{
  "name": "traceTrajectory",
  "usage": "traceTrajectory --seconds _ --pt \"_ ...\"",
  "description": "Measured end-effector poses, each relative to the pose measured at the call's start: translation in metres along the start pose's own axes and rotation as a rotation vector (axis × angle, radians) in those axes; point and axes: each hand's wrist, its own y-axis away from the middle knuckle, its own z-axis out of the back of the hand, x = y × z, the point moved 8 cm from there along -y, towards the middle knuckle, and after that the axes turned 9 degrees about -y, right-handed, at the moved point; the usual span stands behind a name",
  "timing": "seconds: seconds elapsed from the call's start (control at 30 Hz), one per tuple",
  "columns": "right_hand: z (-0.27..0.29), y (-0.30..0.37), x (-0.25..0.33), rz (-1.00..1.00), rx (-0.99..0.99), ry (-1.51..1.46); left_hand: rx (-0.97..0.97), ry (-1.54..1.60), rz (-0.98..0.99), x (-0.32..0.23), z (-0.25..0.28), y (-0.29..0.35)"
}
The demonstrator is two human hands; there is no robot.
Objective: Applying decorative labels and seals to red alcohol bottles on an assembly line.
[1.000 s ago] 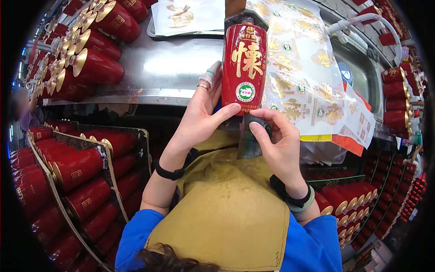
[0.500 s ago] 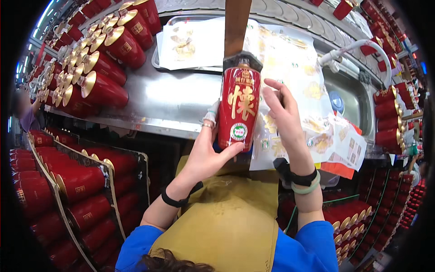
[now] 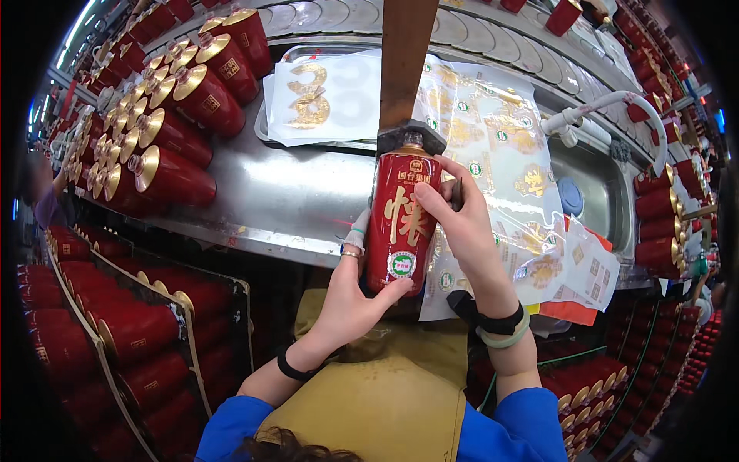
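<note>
A glossy red bottle [image 3: 400,219] with gold characters and a round white-and-green sticker lies in front of me, its neck pointing away. My left hand [image 3: 356,296] grips its lower left side, thumb across the base end; a pale covering is on one finger. On the upper right, my right hand [image 3: 462,223] closes round the bottle with its thumb pressed on the front near the gold character. The bottle's neck meets a dark block [image 3: 412,137] at the near end of a brown wooden bar [image 3: 404,61]. Whether the neck sits inside the block is unclear.
Transparent sheets of gold decals [image 3: 508,169] lie right of the bottle; a paper sheet with gold pieces [image 3: 312,104] lies on a tray to the left. Several red bottles [image 3: 181,181] stand on the metal counter [image 3: 285,189]. A sink [image 3: 616,196] with a white faucet [image 3: 608,104] is at right.
My right hand, apart from the bottle before, now holds its upper right side with the thumb on the front. The bottle and my left hand have shifted slightly toward me.
</note>
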Motion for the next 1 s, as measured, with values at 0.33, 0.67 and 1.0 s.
traceTrajectory --seconds 0.33,0.67,1.0 --pt "-0.01 -0.003 0.002 0.006 0.031 -0.071 -0.051 -0.013 0.055 -0.005 0.008 0.003" --pt "0.01 0.004 -0.002 0.011 -0.039 -0.054 -0.042 -0.114 0.044 0.001 0.003 0.003" --pt "0.009 -0.023 -0.021 0.074 0.111 0.01 -0.09 -0.091 0.031 0.009 0.013 0.005"
